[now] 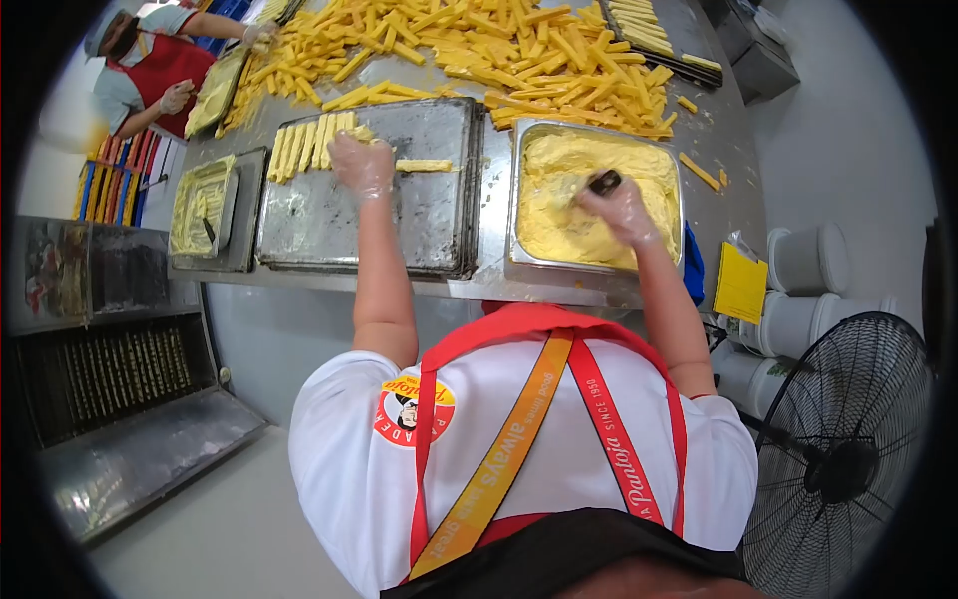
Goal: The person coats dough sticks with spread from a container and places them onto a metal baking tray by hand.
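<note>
My left hand (363, 165), in a clear glove, is closed over the dark baking tray (399, 225), at the right end of a row of cream-coated sticks (299, 148). What its fingers hold is hidden. One more coated stick (424, 166) lies just right of it. My right hand (621, 212), gloved too, grips a black-handled spreader (605, 183) over a metal pan of yellow cream (559, 160); the spreader's lower end is blurred.
A large pile of yellow sticks (479, 50) covers the steel table's far side. A smaller cream pan (200, 215) stands left. A co-worker in a red apron (180, 70) works at the far left. A black fan (838, 459) stands at right, near white buckets (808, 258).
</note>
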Demonstrator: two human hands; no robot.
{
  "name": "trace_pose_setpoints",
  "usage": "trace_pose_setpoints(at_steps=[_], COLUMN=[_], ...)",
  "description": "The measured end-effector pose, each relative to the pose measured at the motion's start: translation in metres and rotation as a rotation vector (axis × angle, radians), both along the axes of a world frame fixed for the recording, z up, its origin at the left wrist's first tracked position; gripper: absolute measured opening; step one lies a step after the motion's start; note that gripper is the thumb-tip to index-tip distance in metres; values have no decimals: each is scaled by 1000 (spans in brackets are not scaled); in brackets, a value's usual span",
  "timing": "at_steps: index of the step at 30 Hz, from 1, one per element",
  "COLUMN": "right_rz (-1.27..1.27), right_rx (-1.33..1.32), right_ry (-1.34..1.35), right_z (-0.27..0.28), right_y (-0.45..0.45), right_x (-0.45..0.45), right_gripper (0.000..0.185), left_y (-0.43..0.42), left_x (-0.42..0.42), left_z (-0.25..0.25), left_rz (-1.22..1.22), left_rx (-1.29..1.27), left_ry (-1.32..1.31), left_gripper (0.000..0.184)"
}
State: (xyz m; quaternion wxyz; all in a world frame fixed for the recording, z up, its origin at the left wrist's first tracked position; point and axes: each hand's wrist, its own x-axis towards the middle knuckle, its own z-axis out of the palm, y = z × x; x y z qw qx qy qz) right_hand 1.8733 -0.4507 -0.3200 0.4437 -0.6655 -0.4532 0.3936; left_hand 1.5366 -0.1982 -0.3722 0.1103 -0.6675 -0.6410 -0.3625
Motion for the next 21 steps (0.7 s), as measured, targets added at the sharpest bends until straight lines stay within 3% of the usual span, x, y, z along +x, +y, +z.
trace_pose_setpoints(at_steps=[1, 3, 4, 5, 7, 8, 9, 10, 12, 14, 15, 18, 20, 21], right_rz=[-142, -312, -353, -324, -172, -37, 126, 224, 174, -108, -232, -267, 24, 142], right_rx=[-15, -35, 22, 107, 202, 288, 123, 91, -12, -30, -139, 257, 278, 150], right_ry=[88, -350, -618, -634, -696, -590, -334, -249, -102, -70, -322, -691, -587, -460], right_z=[-10, -9, -10, -6, 12, 8, 20, 22, 12, -10, 15, 10, 14, 18], right_y=[8, 15, 17, 15, 10, 6, 2, 3, 7, 16, 13, 10, 4, 2], right_x=[18, 47, 56, 48, 14, 9, 5, 7, 29, 63, 67, 49, 30, 31], right_gripper=[21, 21, 19, 17, 12, 15, 17, 20, 21, 24, 18, 12, 13, 17], left_y=[-6, -13, -30, -48, -46, -35, -23, -19, -12, 10, 16, 18, 19, 20], left_x=[17, 63, 93, 120, 170, 196, 222, 245, 290, 329, 344, 363, 366, 366], left_z=[17, 28, 53, 76, 72, 60, 44, 35, 21, -7, -12, -20, -23, -28], left_rz=[-107, -260, -379, -499, -716, -833, -948, -988, -1068, -1093, -1073, -1011, -976, -976], left_rx=[9, 146, 29, -93, -23, -38, -53, -98, -188, -337, -395, -522, -521, -470], left_ry=[17, 113, 38, -32, -38, -35, -33, -33, -29, 70, 137, 252, 253, 220], left_gripper=[32, 35, 36, 36, 36, 39, 41, 43, 47, 46, 46, 44, 42, 38])
